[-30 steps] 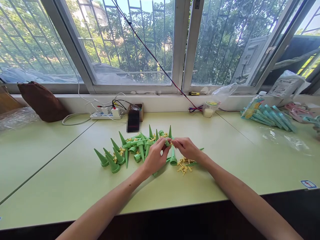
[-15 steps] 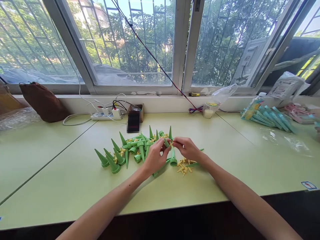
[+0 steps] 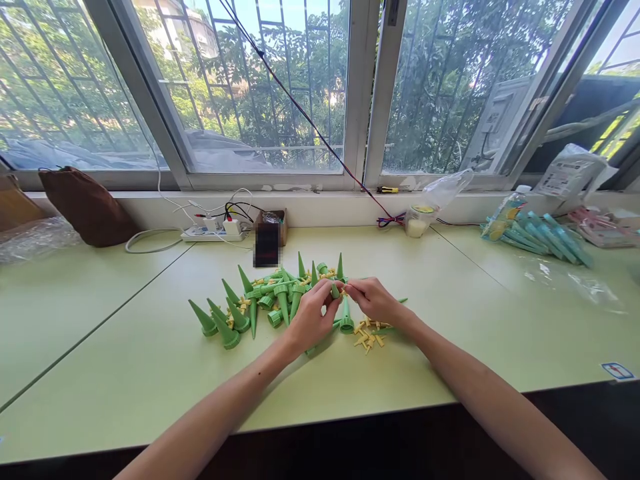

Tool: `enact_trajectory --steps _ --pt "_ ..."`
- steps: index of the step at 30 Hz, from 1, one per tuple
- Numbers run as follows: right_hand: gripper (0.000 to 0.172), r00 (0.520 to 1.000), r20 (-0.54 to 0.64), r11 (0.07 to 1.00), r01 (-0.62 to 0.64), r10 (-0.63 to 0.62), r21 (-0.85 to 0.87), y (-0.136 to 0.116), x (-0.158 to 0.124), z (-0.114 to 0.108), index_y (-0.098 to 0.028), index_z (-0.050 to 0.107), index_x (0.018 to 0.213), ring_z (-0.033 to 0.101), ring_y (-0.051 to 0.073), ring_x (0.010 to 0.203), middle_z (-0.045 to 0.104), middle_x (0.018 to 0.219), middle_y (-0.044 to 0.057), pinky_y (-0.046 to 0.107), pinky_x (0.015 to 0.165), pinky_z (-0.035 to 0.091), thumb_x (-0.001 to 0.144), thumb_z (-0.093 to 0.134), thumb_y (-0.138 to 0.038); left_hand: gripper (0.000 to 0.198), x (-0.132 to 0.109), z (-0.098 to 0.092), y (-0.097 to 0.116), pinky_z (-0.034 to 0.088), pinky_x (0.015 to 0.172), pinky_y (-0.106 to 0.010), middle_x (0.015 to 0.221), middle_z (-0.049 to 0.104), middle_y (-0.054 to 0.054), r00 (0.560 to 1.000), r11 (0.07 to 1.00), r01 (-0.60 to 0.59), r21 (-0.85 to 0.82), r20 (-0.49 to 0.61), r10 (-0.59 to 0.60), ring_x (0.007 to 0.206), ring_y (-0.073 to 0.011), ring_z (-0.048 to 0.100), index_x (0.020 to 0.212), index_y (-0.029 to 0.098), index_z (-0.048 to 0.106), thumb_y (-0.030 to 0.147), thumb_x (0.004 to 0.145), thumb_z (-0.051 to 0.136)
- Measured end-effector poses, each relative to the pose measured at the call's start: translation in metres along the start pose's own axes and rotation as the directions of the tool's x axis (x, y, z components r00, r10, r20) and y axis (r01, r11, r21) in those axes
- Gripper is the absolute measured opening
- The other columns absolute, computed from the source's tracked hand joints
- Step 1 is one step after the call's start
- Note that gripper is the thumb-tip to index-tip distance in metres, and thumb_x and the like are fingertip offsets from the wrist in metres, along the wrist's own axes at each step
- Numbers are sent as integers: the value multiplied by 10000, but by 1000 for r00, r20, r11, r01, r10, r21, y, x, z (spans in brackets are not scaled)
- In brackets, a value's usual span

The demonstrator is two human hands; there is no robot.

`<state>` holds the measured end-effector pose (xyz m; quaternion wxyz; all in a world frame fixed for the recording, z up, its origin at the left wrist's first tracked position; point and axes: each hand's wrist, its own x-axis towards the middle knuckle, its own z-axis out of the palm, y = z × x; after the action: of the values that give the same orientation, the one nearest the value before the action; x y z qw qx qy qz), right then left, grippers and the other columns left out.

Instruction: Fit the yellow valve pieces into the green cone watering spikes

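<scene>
My left hand (image 3: 314,315) is closed around a green plastic cone spike (image 3: 335,291), held tilted above the table. Against its end, the fingertips of my right hand (image 3: 374,300) pinch a small yellow plastic piece, mostly hidden by the fingers. Below the hands a green spike with a ribbed cap (image 3: 346,324) stands with its cap end toward me. To the left spreads a heap of green spikes (image 3: 283,300), some upright on their caps, with yellow bits among them. Under my right wrist lies a small pile of yellow T-shaped pieces (image 3: 369,335).
Along the back are a power strip (image 3: 213,233) with cables, a small box (image 3: 279,223), a plastic cup (image 3: 416,223) and a brown bag (image 3: 87,205). A bottle (image 3: 507,213) and teal packets (image 3: 550,239) lie at the right. The table's front edge runs below my forearms.
My right hand has shifted slightly left, its fingers drawing closer to the cone spike. My left hand stays almost where it was, still gripping the spike.
</scene>
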<state>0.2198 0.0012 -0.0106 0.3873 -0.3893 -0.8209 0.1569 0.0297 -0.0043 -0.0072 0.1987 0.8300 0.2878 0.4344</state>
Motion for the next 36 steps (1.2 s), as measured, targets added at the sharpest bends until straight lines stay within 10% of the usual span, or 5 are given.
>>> enact_trajectory --steps 22,36 --pt "390 1000 -25 999 -18 19 51 -4 -1 7 -208 302 669 272 103 528 318 569 -53 258 533 246 1030 295 -354 393 -1 2 -2 497 689 -257 988 612 -42 997 996 -76 43 12 76 685 -110 551 1274 241 542 93 911 504" --pt "368 998 -37 999 43 -42 19 -8 -1 5 -209 343 676 326 112 539 374 586 -39 260 545 281 1021 302 -332 322 3 1 1 471 530 -184 894 590 -30 988 944 153 -291 47 -146 610 -80 528 1185 188 569 190 864 584"
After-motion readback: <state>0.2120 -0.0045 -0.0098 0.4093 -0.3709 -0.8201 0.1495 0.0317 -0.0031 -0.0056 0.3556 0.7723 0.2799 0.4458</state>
